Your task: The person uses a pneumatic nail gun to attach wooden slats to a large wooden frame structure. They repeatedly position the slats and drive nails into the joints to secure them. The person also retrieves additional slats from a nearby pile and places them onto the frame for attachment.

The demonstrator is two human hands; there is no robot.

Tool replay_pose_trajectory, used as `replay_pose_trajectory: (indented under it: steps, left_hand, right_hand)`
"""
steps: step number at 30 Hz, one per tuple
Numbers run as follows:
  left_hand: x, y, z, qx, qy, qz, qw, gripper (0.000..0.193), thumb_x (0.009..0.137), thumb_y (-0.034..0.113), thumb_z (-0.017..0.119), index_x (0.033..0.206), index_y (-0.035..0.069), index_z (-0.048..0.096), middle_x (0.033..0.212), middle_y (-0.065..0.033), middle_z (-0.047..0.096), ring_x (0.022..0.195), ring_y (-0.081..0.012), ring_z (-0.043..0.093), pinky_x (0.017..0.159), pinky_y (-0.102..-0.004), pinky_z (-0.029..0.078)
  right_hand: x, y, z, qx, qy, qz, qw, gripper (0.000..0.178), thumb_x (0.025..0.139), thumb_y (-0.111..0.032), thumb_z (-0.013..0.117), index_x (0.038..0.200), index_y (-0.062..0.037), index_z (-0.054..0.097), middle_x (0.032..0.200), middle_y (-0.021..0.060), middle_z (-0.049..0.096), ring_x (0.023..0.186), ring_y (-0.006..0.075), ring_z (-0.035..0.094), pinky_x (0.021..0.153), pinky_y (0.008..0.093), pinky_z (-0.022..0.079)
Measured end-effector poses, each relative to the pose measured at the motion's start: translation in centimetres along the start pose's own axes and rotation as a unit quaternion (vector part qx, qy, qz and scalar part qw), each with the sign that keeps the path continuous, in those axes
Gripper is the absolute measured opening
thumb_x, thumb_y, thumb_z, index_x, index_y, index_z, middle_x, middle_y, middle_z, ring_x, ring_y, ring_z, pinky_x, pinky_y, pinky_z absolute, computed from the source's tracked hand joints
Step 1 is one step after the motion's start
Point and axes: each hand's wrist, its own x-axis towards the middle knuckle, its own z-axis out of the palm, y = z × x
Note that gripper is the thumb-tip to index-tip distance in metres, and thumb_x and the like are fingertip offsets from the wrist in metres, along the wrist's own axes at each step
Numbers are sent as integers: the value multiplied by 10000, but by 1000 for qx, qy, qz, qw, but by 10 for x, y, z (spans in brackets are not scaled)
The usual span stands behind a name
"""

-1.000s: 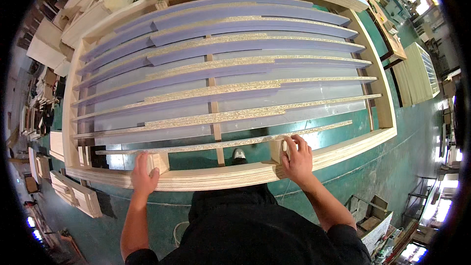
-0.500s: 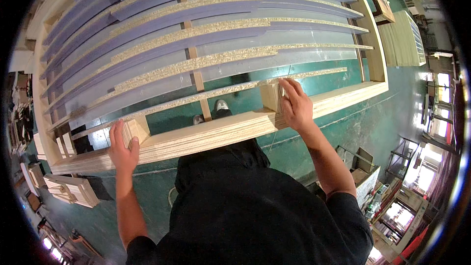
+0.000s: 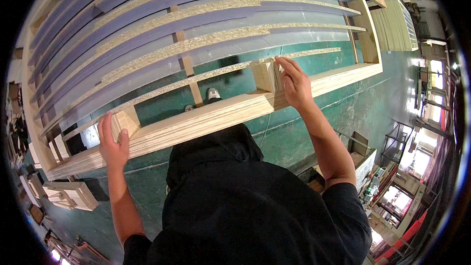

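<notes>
My left hand (image 3: 114,145) grips the near end of a short wooden block (image 3: 128,119), with the fingers along its left face and the thumb toward me. Farther right, my right hand (image 3: 296,87) is at a second wooden block (image 3: 263,76), its fingers reaching along the right side. Both blocks stand between the thick layered-wood front rail (image 3: 201,118) of a large frame and a thin chipboard strip (image 3: 216,74) running behind it. The undersides of both hands are hidden.
Several long chipboard strips with purple-grey sides (image 3: 181,37) cross the frame beyond. Its right side rail (image 3: 368,29) runs away from me. A stack of pale boards (image 3: 392,24) stands at far right; wooden pieces (image 3: 71,195) lie lower left. Green floor (image 3: 338,103) shows around.
The whole scene has shifted slightly up and left in view. Both hands stay at the same blocks, with their grip little changed.
</notes>
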Motion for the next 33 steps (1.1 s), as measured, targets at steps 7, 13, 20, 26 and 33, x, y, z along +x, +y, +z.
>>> replay_pose_trajectory:
  steps: [7, 13, 20, 26, 33]
  left_hand:
    - [-1, 0, 0, -8, -7, -4, 1000, 600, 997, 267, 643, 1548, 89, 486, 1514, -209, 514, 1410, -403, 501, 1172, -466, 405]
    - [0, 0, -1, -17, -17, -12, 1000, 612, 988, 265, 651, 1549, 83, 486, 1511, -201, 517, 1420, -390, 495, 1185, -462, 389]
    - [-5, -8, 2, -18, 54, 35, 998, 516, 971, 202, 663, 1450, 38, 566, 1414, -207, 543, 1342, -386, 514, 1157, -483, 386]
    - [-30, -25, -6, -2, 175, 84, 981, 215, 930, 67, 687, 1135, 1, 675, 1227, -176, 602, 1168, -349, 559, 1045, -502, 430]
    - [10, -11, -16, -36, 192, 80, 978, 136, 947, 63, 698, 1064, -5, 684, 1106, -158, 662, 1050, -313, 629, 992, -423, 487]
  right_hand:
    - [4, 11, -4, 1, -28, -19, 999, 482, 940, 15, 515, 1392, -78, 654, 1346, 173, 679, 1139, 341, 697, 960, 368, 558]
    - [15, 5, -28, 95, -137, 76, 983, 492, 1018, 63, 415, 1450, -52, 621, 1444, 142, 652, 1254, 284, 659, 1074, 359, 500]
    - [-16, 13, -30, -28, 18, 19, 999, 417, 896, 47, 573, 1286, -42, 689, 1224, 191, 699, 1078, 385, 667, 956, 456, 529]
    - [-71, 1, -11, -87, 214, -43, 972, 280, 827, 101, 671, 1079, -17, 709, 1161, 177, 617, 1099, 352, 603, 964, 420, 499]
    - [-24, -27, -3, -152, 143, -136, 969, 530, 813, -2, 704, 1331, -97, 639, 1362, 153, 577, 1264, 393, 534, 1082, 519, 416]
